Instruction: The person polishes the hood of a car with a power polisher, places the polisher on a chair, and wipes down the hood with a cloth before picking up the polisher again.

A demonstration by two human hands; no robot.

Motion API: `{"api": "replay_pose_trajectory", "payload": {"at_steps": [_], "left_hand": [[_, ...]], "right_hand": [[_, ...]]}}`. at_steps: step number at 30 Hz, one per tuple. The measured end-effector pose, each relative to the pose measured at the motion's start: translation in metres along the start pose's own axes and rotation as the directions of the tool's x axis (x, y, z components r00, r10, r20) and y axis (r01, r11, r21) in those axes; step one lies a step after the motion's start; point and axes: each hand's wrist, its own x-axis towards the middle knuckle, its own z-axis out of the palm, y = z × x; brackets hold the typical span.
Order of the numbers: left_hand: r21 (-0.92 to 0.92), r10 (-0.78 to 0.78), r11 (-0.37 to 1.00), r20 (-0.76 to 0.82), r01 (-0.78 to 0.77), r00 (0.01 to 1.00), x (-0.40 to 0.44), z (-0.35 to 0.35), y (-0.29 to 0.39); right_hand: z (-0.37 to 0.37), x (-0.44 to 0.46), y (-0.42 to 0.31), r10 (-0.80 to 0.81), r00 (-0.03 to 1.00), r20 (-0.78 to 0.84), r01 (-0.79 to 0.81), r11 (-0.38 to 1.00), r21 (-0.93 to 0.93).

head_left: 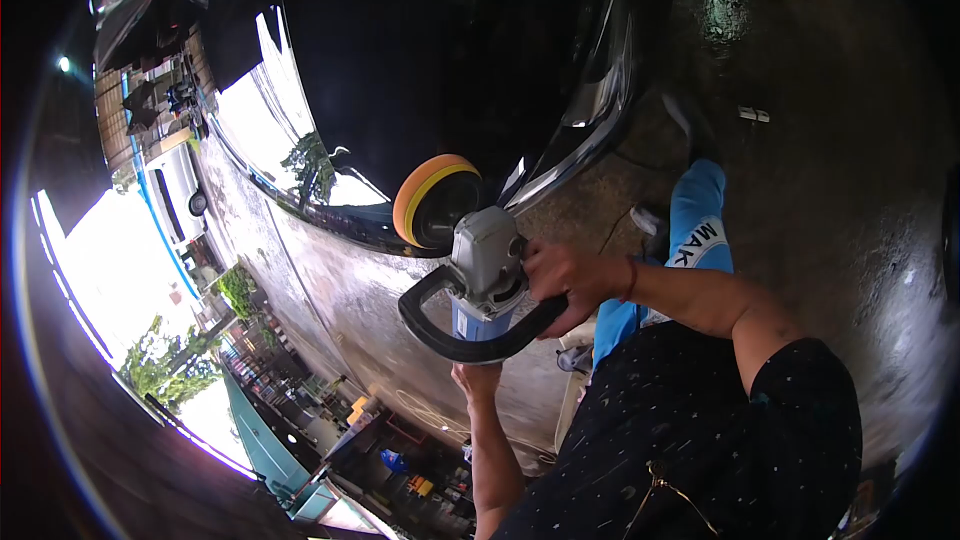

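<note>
A car polisher (485,250) with a grey head, a blue body and a black loop handle (480,350) is between my hands. Its round orange and yellow foam pad (408,202) faces the glossy black car panel (420,60); whether it touches, I cannot tell. My right hand (568,285) is closed around the right side of the loop handle, beside the grey head. Lower down, my left hand (478,380) grips the polisher's body behind the loop, its fingers partly hidden by the handle.
Below the black car is a concrete floor (350,310). A leg in blue trousers (700,205) stands beside the car. A white van (175,190) is parked outside at left. Cluttered shelves (300,390) and a teal panel (255,430) are at lower left.
</note>
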Motion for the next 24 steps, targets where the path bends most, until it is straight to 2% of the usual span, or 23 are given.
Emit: {"api": "replay_pose_trajectory", "payload": {"at_steps": [1,5,9,15,17,19,20,21,23,24], "left_hand": [[-0.011,-0.015,1.0,-0.06,0.015,0.998,0.003,-0.005,0.012],[-0.082,-0.008,0.997,-0.075,0.002,0.997,0.02,-0.021,0.05],[-0.04,0.07,0.996,-0.106,-0.075,0.992,0.062,-0.059,0.146],[-0.006,0.159,0.987,-0.112,-0.161,0.981,0.117,-0.103,0.271],[-0.016,0.169,0.985,-0.104,-0.171,0.98,0.134,-0.118,0.31],[-0.044,0.164,0.984,-0.119,-0.17,0.979,0.148,-0.127,0.345],[-0.045,0.164,0.984,-0.122,-0.17,0.979,0.154,-0.132,0.357],[-0.033,0.166,0.985,-0.121,-0.171,0.979,0.159,-0.135,0.369],[-0.021,0.159,0.986,-0.126,-0.163,0.979,0.171,-0.142,0.388],[-0.045,0.153,0.986,-0.118,-0.159,0.981,0.18,-0.146,0.398]], "right_hand": [[-0.005,0.0,-0.001,-0.001,1.0,-0.005,0.001,1.0,-0.005],[-0.05,0.011,-0.017,-0.031,0.999,-0.03,0.031,0.999,-0.019],[-0.136,0.035,-0.039,0.006,0.998,-0.055,-0.006,1.0,0.003],[-0.264,0.069,-0.05,-0.07,0.993,-0.095,0.067,0.997,-0.029],[-0.293,0.079,-0.049,-0.019,0.971,-0.237,0.033,0.998,0.054],[-0.326,0.087,-0.046,-0.03,0.972,-0.235,0.044,0.997,0.056],[-0.356,0.082,-0.035,-0.125,0.989,-0.074,0.124,0.992,-0.007],[-0.347,0.071,-0.02,-0.253,0.865,-0.434,0.198,0.966,-0.167],[-0.381,0.062,-0.024,-0.023,0.904,-0.428,-0.036,0.991,-0.128],[-0.389,0.069,-0.029,0.1,0.864,-0.493,-0.086,0.995,0.052]]}}
